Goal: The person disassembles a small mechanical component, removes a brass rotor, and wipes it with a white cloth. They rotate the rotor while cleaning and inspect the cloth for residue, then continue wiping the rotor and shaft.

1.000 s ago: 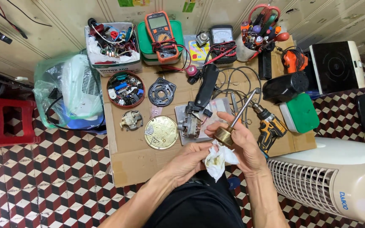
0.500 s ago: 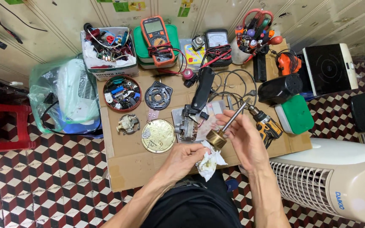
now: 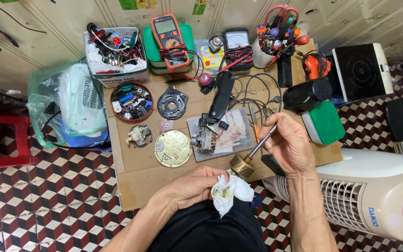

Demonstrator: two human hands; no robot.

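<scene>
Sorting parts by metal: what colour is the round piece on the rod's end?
Brass-gold round rotor piece, seen in the head view.

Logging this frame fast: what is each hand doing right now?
Left hand: closed on a stained white rag, pressed to the brass rotor.
Right hand: closed on the rotor's metal shaft.

The left hand [image 3: 197, 186] hides part of the rag [image 3: 230, 192].

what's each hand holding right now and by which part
The right hand grips the motor rotor by the upper end of its metal shaft. The left hand holds a stained white rag, bunched in its fingers, against the rotor's lower end.
</scene>
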